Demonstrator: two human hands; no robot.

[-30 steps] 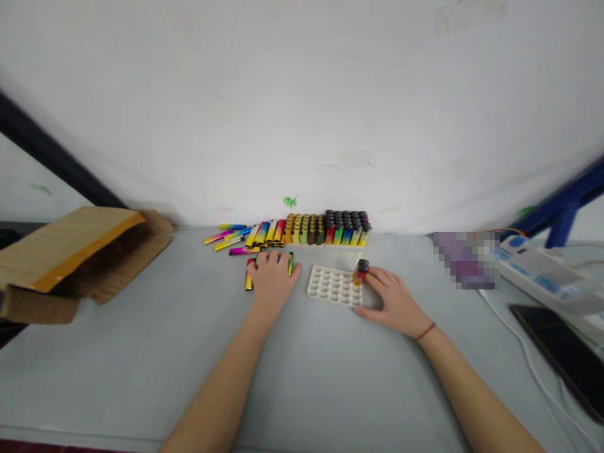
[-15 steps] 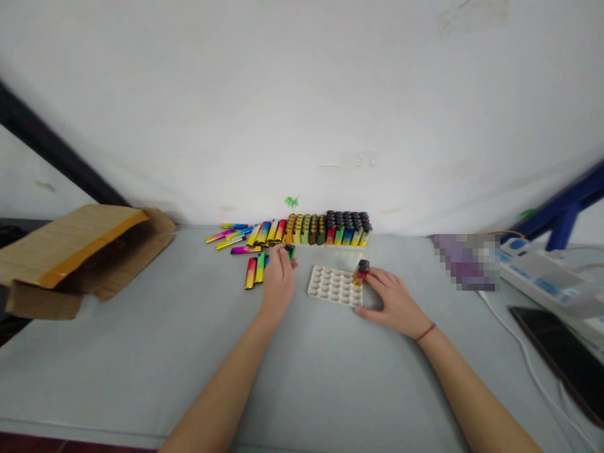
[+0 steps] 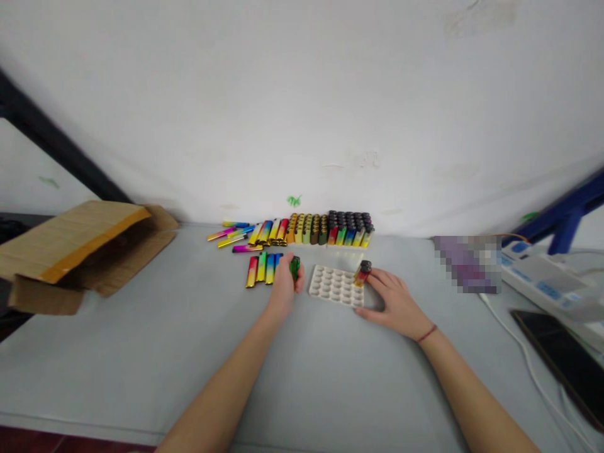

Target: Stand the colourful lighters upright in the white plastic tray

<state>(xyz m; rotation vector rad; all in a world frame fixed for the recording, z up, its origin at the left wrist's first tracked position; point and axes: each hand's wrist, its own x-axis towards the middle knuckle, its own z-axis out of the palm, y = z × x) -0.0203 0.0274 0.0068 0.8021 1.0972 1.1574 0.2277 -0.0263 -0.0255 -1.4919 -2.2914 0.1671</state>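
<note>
Head view: left fingers [image 3: 301, 280] clamped on glossy green lighter [image 3: 294, 268]; right fingers [image 3: 383, 277] apart beside pitted tray [image 3: 330, 285].

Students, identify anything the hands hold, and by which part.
Left hand: a green lighter, by its body. Whether the right hand, at the tray, grips anything is unclear.

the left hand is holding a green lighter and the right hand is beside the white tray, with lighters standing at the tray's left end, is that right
Not quite: the lighters stand at the right end of the white tray, as the head view shows. The left hand does hold a green lighter, and the right hand is beside the tray.
</note>
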